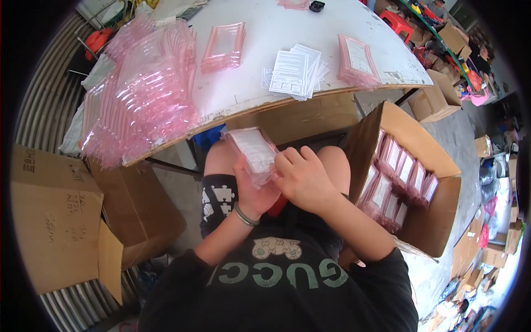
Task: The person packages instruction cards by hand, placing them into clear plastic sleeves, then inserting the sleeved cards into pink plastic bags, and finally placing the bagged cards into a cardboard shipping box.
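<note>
Over my lap, my left hand (251,191) grips a stack of pink-tinted clear plastic bags (251,148) from below and the left side. A white printed card shows through the top bag. My right hand (303,178) has its fingers curled in a pinch at the stack's lower right corner; the fingertips are partly hidden. On the table ahead lies a loose pile of white printed cards (290,72). To its right sits another stack of pink bags (358,60) with a card showing in the top one.
A big heap of pink bags (146,83) covers the left of the white table (251,94), beside a smaller stack (224,47). An open carton (442,221) at my right holds several bundles of filled bags (398,166). Closed cartons (58,221) stand at left.
</note>
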Demonstrator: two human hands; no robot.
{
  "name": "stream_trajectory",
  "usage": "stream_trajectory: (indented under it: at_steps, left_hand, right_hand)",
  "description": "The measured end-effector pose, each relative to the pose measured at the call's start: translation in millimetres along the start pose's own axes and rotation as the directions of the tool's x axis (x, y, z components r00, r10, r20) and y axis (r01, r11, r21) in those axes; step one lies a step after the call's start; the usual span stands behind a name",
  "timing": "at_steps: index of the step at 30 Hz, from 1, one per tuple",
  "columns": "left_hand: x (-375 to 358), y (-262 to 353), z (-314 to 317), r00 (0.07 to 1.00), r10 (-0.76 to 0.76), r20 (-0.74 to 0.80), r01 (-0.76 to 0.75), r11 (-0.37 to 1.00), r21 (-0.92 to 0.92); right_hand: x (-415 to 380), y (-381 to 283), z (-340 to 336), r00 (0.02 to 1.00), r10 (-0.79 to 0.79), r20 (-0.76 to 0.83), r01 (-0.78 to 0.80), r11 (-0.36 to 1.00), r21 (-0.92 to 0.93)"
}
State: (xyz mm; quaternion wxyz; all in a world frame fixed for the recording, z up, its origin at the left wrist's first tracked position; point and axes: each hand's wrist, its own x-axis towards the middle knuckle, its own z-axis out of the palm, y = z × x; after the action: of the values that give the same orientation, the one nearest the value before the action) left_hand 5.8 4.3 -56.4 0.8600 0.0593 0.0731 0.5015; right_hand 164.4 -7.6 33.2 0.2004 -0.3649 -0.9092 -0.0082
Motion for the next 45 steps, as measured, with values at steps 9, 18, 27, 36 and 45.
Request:
stream_trajectory:
  at_steps: [9,18,27,36,45]
  left_hand:
    - [-3,-11,34,0.987,-0.134,0.091,0.118,0.979,0.168]
    - [-1,-2,5,0.984,-0.111,-0.139,0.161,0.884,0.439]
    - [-4,10,5,0.961,-0.104,-0.254,0.215,0.861,0.461]
    - [-11,45,6,0.963,0.075,-0.260,0.054,0.888,0.456]
    - [-1,69,83,0.979,-0.138,0.148,0.128,0.989,0.077]
  right_hand:
    - [-25,4,-21,0.972,0.155,-0.174,-0.107,0.960,0.257]
    - [-31,204,-93,0.815,0.366,-0.450,-0.485,0.855,-0.185]
    - [169,167,30,0.935,0.054,-0.349,-0.012,0.993,0.121]
    - [240,168,65,0.946,0.198,-0.258,-0.236,0.963,-0.126]
    - [51,17,-52,0.771,0.162,-0.616,0.085,0.932,0.352]
